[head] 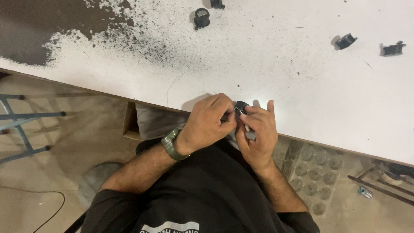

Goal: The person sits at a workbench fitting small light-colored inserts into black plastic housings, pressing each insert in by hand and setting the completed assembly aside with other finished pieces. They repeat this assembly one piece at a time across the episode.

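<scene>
At the lower centre of the frame, both hands meet over the near edge of a white, smooth tabletop (302, 86). The left hand (211, 123), with a dull green wristwatch (171, 144) on its wrist, curls its fingers onto a small round black plastic part (241, 106). The right hand (257, 131) pinches the same part from the other side, one finger raised straight. What looks like a thin pale stick (247, 127) shows between the hands, though it is mostly hidden. Black powdery speckling (129, 39) covers the upper left of the tabletop. Similar black plastic pieces lie well apart: a round one (201, 18) at top centre and two angular clips (346, 41) (393, 48) at upper right.
</scene>
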